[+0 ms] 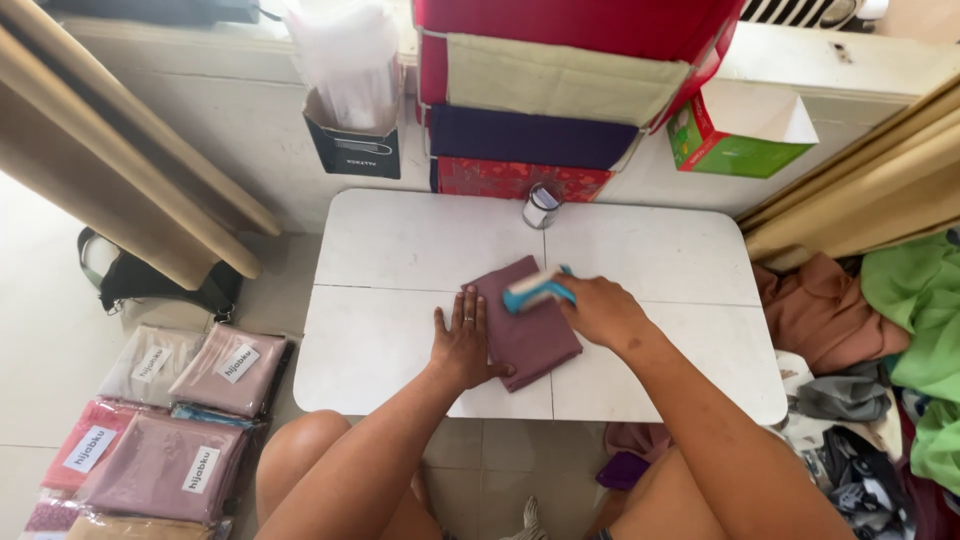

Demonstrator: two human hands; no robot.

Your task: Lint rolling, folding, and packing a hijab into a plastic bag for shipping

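Note:
A folded mauve cloth (528, 340) lies near the middle of a small white folding table (400, 250). My left hand (462, 340) rests flat on the table with its fingers spread, pressing the cloth's left edge. My right hand (598, 308) grips a small teal and white hand-held device (536, 290), like a lint remover, and holds it on the cloth's upper part.
A small metal tin (541, 206) stands at the table's far edge. Behind it hang stacked fabric boxes (540, 110), a black paper bag (354, 140) and a green carton (735, 140). Packaged scarves (190, 420) lie on the floor at left; loose clothes (880, 340) pile at right.

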